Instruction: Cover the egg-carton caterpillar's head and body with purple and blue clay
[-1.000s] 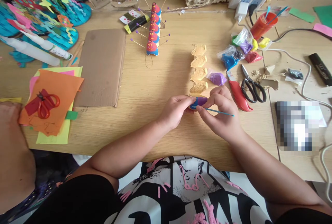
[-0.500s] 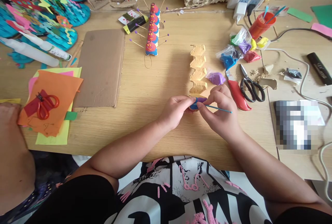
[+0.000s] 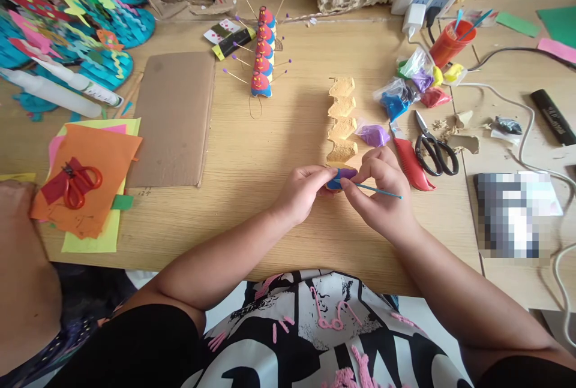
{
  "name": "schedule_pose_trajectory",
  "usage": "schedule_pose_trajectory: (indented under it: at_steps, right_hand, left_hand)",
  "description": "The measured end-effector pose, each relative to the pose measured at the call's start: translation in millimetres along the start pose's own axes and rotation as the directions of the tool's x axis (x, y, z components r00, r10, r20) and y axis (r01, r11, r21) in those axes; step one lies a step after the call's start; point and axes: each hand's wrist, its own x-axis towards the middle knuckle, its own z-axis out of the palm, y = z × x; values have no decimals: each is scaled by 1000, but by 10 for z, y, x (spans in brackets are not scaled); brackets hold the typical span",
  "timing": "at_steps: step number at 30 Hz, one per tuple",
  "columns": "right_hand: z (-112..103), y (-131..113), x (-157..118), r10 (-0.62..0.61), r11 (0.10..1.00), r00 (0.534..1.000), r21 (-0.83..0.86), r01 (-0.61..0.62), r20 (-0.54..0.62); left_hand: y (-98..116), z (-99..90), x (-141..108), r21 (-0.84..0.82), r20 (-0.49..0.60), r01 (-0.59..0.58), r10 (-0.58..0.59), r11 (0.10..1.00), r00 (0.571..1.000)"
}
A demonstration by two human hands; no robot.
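Observation:
A yellow-orange egg carton strip (image 3: pixel 342 128) lies lengthwise away from me. Its near end carries blue and purple clay (image 3: pixel 345 174). My left hand (image 3: pixel 302 191) is closed on that end from the left, thumb along the clay. Pinched in my right hand (image 3: pixel 383 187) is a thin blue stick (image 3: pixel 380 189), its inner tip against the clay between my hands. My fingers partly cover the clay. Just beyond my right hand sits a bag of purple clay (image 3: pixel 374 135). Farther off stands a finished-looking red and blue caterpillar (image 3: pixel 262 64) with purple-tipped sticks.
Red-sheathed cutter (image 3: pixel 413 163) and black-handled scissors (image 3: pixel 434 151) lie to the right, below several clay bags (image 3: pixel 398 100) and a red cup (image 3: pixel 450 43). Leftward are a cardboard sheet (image 3: pixel 173 118), coloured paper (image 3: pixel 101 184) with red scissors (image 3: pixel 78 183), and another person's arm (image 3: pixel 22 280).
The view has shifted very slightly. My hands keep nearly the same hold, and a little more of the blue and purple clay shows between them.

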Motion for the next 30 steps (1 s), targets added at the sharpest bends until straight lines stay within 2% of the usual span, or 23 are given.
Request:
schedule_pose_trajectory:
  at_steps: [9, 11, 13, 16, 18, 24, 27, 30]
  right_hand:
    - [13, -41, -40, -52, 998, 998, -34, 53, 29]
    - [-7, -18, -35, -11, 1000, 1000, 24, 11, -8]
    - [-30, 38, -13, 71, 986, 995, 159, -59, -68]
    - [-53, 156, 52, 239, 877, 967, 446, -177, -86]
    - [-55, 215, 100, 343, 790, 939, 543, -285, -6]
    - [-40, 235, 150, 436, 577, 870, 670, -467, 231]
    - [-41, 234, 139, 486, 478, 825, 703, -526, 287]
    - [-37, 243, 125, 513, 428, 796, 707, -562, 322]
  left_hand:
    - [49, 16, 3, -75, -11, 24, -25, 997, 1000]
    - [68, 9, 10, -106, 4, 40, -40, 994, 999]
    - [84, -6, 21, -156, 17, 66, -64, 986, 998]
    - [102, -35, 39, -254, 24, 113, -111, 960, 994]
    - [118, -48, 47, -302, 34, 135, -131, 944, 991]
    - [219, -32, 42, -424, 43, 180, -178, 888, 983]
    - [270, -20, 39, -476, 36, 206, -215, 855, 976]
    - [296, -17, 40, -486, 25, 221, -239, 846, 971]
